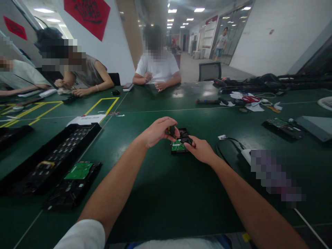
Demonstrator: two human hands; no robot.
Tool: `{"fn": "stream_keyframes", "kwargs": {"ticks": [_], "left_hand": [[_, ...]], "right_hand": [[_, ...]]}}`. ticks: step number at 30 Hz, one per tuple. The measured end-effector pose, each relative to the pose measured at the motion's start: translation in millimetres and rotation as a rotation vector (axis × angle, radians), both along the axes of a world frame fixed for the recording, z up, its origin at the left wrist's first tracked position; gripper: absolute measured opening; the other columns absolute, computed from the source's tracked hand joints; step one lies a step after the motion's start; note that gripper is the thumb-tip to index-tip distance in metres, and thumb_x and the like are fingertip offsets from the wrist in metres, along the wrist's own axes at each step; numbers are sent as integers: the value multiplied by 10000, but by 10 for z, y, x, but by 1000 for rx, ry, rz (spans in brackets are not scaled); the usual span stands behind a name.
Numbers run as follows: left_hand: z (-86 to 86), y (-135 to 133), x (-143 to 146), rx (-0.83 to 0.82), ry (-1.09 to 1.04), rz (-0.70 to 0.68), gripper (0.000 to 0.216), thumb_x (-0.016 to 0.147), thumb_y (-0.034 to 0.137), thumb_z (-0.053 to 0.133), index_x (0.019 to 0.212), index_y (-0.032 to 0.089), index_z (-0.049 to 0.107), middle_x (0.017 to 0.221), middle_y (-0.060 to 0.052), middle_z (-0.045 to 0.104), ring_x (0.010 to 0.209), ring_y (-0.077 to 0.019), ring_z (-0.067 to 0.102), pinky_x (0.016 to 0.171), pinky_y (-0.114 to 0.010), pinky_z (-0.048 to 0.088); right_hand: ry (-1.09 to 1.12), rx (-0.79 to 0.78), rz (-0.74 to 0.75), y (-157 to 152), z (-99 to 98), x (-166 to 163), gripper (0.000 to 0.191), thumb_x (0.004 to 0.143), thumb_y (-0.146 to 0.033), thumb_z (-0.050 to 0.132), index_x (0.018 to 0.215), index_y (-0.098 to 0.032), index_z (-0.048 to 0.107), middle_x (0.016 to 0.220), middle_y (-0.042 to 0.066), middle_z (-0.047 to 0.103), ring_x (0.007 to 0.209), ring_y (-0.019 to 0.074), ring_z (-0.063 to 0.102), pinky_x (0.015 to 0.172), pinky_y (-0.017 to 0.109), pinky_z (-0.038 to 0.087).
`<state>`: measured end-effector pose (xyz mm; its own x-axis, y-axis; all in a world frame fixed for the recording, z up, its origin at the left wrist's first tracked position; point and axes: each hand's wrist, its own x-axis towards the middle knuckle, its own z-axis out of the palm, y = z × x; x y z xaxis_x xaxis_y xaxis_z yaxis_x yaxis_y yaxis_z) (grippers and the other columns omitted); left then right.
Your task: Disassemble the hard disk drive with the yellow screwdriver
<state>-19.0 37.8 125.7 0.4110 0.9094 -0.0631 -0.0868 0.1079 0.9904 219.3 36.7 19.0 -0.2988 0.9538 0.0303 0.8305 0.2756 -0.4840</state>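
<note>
A hard drive [178, 146] lies on the green table [160, 193] with its green circuit board facing up. My left hand [159, 130] is closed around a small tool with a black and yellow handle [171, 130], held upright over the drive. My right hand [199, 148] rests on the drive's right edge, with its fingers pinched against the black casing.
A long black tray [52, 155] and another drive with a green board [77, 171] lie at the left. A black cable [228, 145] and white box sit at the right. More drives [281, 125] and tools lie further right. Several people sit along the table's far and left sides.
</note>
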Motion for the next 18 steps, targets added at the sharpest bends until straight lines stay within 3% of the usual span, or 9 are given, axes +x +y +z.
{"fn": "stream_keyframes", "kwargs": {"ticks": [4, 10, 18], "left_hand": [[-33, 19, -21, -1, -11, -12, 261, 894, 400, 665, 939, 149, 612, 887, -113, 725, 867, -232, 712, 722, -372, 612], [9, -20, 2, 46, 27, -126, 301, 894, 434, 672, 921, 135, 691, 960, -104, 698, 905, -197, 668, 705, -295, 575], [9, 2, -40, 87, 74, -75, 397, 910, 503, 659, 1015, 127, 730, 917, -97, 685, 841, -174, 647, 662, -265, 559]], "right_hand": [[1, 15, 20, -12, 10, 6, 508, 1028, -508, 522, 1424, -193, 573, 936, 72, 750, 784, 214, 663, 632, 288, 368], [4, -2, 10, -20, 47, 13, 522, 1047, -458, 493, 1476, -163, 529, 932, 85, 750, 785, 213, 673, 643, 287, 385], [119, -14, 1, 6, 6, 32, 526, 1018, -444, 553, 1463, -170, 494, 793, 21, 712, 696, 191, 640, 612, 280, 371]]}}
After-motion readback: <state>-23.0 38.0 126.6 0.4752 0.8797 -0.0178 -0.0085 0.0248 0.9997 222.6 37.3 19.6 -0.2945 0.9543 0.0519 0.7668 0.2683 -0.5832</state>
